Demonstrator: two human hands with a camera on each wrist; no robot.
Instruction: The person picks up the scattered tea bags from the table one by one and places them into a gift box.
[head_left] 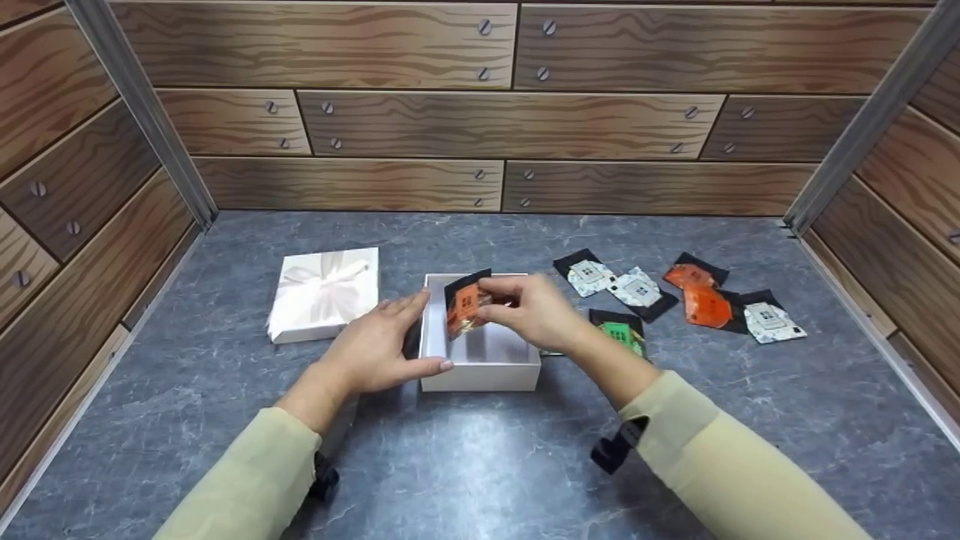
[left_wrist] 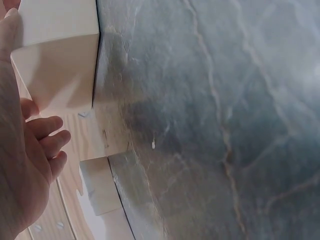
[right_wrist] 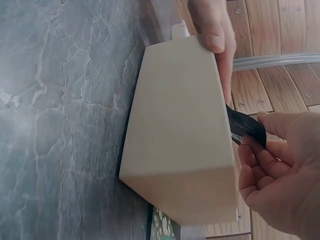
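Observation:
A white open box (head_left: 480,377) stands in the middle of the table. My right hand (head_left: 536,311) pinches an orange and black sachet (head_left: 466,301) between thumb and fingers, tilted over the box opening. In the right wrist view the black back of that sachet (right_wrist: 245,125) shows past the box rim, held by the right hand (right_wrist: 285,165). My left hand (head_left: 386,345) rests along the box's left side, its fingers extended and thumb by the front left corner. In the left wrist view the left hand (left_wrist: 25,165) lies against the box (left_wrist: 60,65).
A white lid with a ribbon bow (head_left: 324,292) lies to the left. Right of the box is a green sachet (head_left: 621,334), partly behind the right arm. Farther right lie white sachets (head_left: 636,289) and orange sachets (head_left: 705,304). Wood-patterned walls (head_left: 480,120) enclose the table.

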